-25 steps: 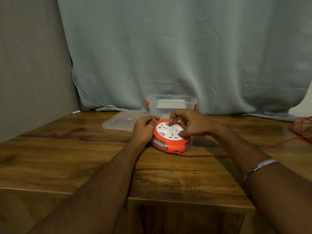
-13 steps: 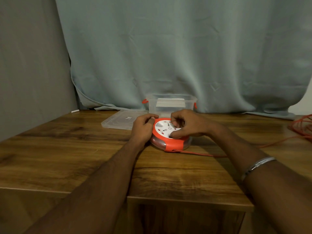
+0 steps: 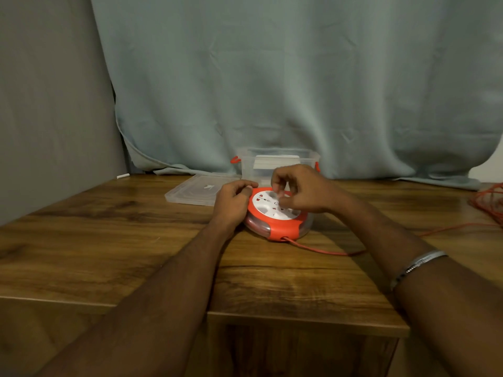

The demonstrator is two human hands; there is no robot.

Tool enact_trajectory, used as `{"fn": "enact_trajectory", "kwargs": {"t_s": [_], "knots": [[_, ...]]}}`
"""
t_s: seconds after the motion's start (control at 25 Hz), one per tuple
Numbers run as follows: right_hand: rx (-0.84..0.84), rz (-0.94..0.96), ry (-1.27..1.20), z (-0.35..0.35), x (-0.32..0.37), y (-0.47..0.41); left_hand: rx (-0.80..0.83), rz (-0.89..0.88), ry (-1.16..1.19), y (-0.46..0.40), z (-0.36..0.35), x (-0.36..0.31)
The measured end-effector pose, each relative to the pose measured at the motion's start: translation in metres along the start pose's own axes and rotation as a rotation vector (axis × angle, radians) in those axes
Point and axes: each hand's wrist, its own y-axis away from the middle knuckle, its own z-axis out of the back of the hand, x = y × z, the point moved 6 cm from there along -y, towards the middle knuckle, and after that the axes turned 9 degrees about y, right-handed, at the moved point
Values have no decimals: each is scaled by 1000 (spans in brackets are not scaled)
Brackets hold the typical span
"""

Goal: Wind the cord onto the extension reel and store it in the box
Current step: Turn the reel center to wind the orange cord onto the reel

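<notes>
A round orange extension reel [image 3: 275,227] with a white socket face lies flat on the wooden table [image 3: 136,240]. My left hand [image 3: 232,204] grips its left rim. My right hand [image 3: 299,190] rests on the white face, fingers curled on its centre; what they pinch is hidden. An orange cord [image 3: 321,249] leaves the reel's front and runs right to a loose pile [image 3: 490,202] at the table's right edge. The clear plastic box [image 3: 277,164] with orange latches stands open just behind the reel.
The box's clear lid [image 3: 196,190] lies flat to the left of the box. A pale curtain [image 3: 299,91] hangs behind the table and a grey wall [image 3: 54,104] closes off the left side. The table's front edge is near me.
My right hand has turned on the reel's white face, fingers shifting toward the far side. My left hand has kept its hold on the rim. The reel stays in place.
</notes>
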Motion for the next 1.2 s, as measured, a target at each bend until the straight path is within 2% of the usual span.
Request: {"fn": "enact_trajectory", "kwargs": {"t_s": [0.2,0.36,0.44,0.84,1.2], "knots": [[200,-5,-82,-6,-15,5,8,5,6,1,0,0],[218,-74,-233,-7,-23,5,21,8,-5,1,-3,1],[228,-84,-234,-7,-24,6,20,5,-2,2,-3,0],[124,-72,66,-13,-5,4,-6,-33,-7,-2,-1,2],[16,-46,32,-8,0,3,20,-34,38,-4,-3,4]]}}
